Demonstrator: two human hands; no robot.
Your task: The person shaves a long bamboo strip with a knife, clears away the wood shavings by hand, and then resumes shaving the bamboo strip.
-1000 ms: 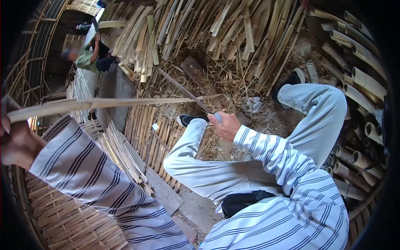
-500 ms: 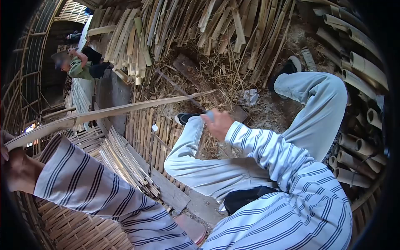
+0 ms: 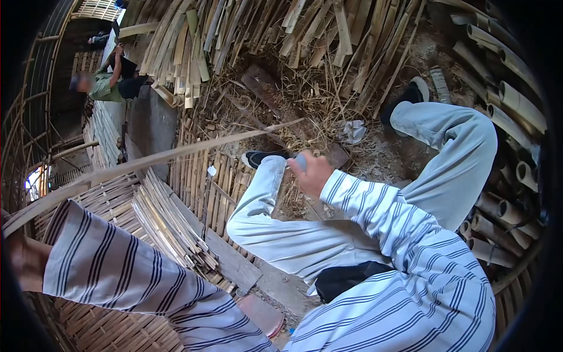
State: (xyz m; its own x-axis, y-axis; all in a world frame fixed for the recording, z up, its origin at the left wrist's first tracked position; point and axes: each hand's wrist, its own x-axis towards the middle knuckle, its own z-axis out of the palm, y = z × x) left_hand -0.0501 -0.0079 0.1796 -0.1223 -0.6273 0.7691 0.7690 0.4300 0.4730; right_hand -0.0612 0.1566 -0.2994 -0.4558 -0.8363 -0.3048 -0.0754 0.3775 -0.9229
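My left hand [image 3: 26, 258], partly cut off by the left edge of the view and blurred, grips one end of a long split bamboo strip [image 3: 146, 157]. The strip slants up across the view to a thin tip near the middle. Closed round the bluish-grey handle of a knife [image 3: 301, 159] is my right hand [image 3: 315, 175], in front of my bent knee. The dark, blurred blade points up and left from the handle and overlaps the strip near its far end.
Split bamboo slats [image 3: 234, 29] are piled at the top, over floor shavings [image 3: 311, 94]. More thin strips [image 3: 170, 220] lie on the left. Bamboo poles [image 3: 522, 105] stack along the right. Another person [image 3: 105, 82] works at the upper left. A crumpled white scrap [image 3: 353, 132] lies near my feet.
The strip's near end and my left hand have dropped slightly, and both look more blurred. My right hand has shifted a little right, still on the knife. The other person's arm is raised higher.
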